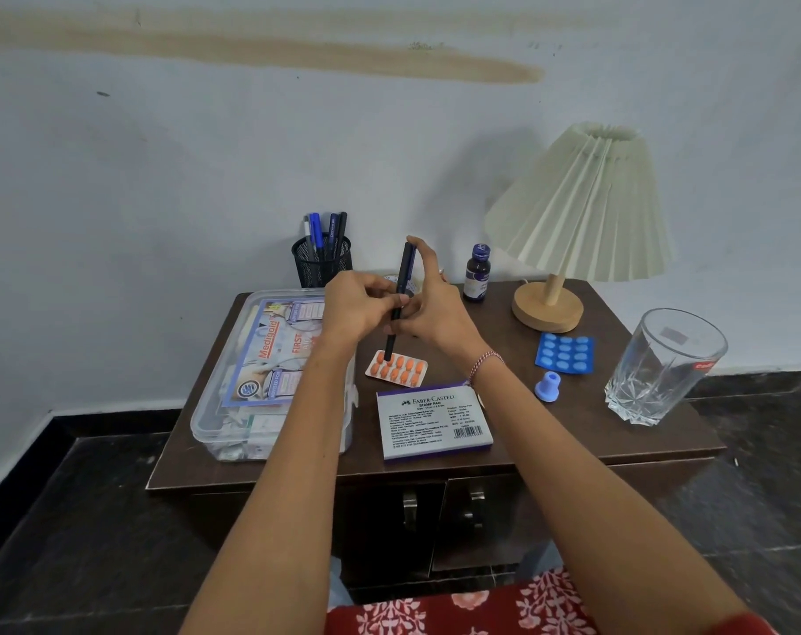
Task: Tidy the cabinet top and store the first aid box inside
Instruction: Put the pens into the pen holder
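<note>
a cabinet top (586, 423) mid-tidy. at far left the clear first aid box (270, 382) sits on the top, lid on, its near left corner close to the edge and not yet stored; the doors (389, 520) below appear shut. behind it, a mesh pen holder (321, 265) is already crowded with pens. the left hand (359, 307) has its fingers curled round a dark pen (406, 268), held nearly upright above the top. the right hand (437, 309) grasps the same pen lower down, forefinger raised along its upper end. the likely destination is the holder, where a hasty drop could catch on the pens inside or tip the light mesh cup. a slip would send the pen onto the orange pill strip (396, 369) directly beneath its tip, with the stamp pad (435, 421) just in front. further right, a small bottle (477, 272) stands just beside the right hand and could be knocked by a backswing. near the lamp (586, 208) lies a blue pill strip (564, 355). the glass (664, 364) stands at the right edge, one careless sweep from the floor.
</note>
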Action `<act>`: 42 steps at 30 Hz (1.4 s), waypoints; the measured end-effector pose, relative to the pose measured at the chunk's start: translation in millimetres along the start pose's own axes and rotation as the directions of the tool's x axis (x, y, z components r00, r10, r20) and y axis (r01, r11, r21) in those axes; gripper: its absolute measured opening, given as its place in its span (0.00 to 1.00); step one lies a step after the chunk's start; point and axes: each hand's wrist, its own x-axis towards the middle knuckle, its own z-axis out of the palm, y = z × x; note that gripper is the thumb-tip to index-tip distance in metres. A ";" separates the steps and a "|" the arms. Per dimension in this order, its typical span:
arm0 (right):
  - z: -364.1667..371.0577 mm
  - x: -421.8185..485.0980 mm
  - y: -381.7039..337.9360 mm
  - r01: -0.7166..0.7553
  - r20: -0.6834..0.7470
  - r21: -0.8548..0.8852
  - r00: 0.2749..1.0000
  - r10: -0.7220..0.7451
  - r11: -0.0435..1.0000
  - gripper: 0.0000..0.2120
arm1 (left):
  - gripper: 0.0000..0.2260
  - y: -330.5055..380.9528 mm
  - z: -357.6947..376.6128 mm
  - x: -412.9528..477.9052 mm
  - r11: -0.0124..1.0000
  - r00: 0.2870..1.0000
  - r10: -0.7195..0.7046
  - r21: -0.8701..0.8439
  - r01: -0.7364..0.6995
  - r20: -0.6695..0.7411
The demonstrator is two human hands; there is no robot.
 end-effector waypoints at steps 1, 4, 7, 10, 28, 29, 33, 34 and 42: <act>-0.4 0.5 -0.9 0.004 -0.010 -0.006 1.000 -0.004 1.000 0.52 | 0.12 0.5 0.7 -0.2 1.000 1.000 0.006 -0.001 -0.006 -0.006; -1.5 1.5 -3.4 0.019 -0.025 -0.016 0.999 -0.020 1.000 0.51 | 0.13 2.0 1.4 -0.8 1.000 1.000 0.012 -0.009 -0.013 -0.026; -3.2 0.8 -6.0 0.012 -0.025 -0.018 1.000 -0.012 1.000 0.50 | 0.13 2.5 2.0 -1.0 1.000 0.999 0.020 -0.020 -0.020 -0.041; -4.5 -0.3 -8.1 0.015 -0.022 -0.006 1.000 -0.016 1.000 0.49 | 0.13 2.1 3.7 -2.1 0.999 0.998 0.020 -0.042 -0.023 -0.055; 3.4 25.9 -17.6 0.012 -0.164 0.114 0.986 0.007 0.993 0.16 | 0.10 9.2 -18.4 1.1 0.940 0.983 -0.038 -0.340 -0.025 -0.177; 5.0 30.9 -21.2 0.021 -0.177 0.088 0.984 -0.005 0.996 0.16 | 0.11 10.7 -21.2 4.3 0.949 0.979 -0.040 -0.313 -0.026 -0.202; 9.7 57.1 -42.4 0.090 -0.245 0.085 0.967 -0.067 0.992 0.12 | 0.11 22.5 -37.3 23.6 0.978 0.953 -0.005 -0.200 -0.059 -0.304; 10.4 64.6 -47.6 0.105 -0.251 0.097 0.965 -0.077 0.990 0.11 | 0.11 25.6 -42.2 30.0 0.980 0.947 0.008 -0.185 -0.072 -0.323; 21.1 115.6 -58.2 0.101 -0.217 0.005 0.971 -0.097 0.995 0.09 | 0.07 24.6 -61.0 72.9 0.996 0.942 0.071 -0.032 -0.086 -0.329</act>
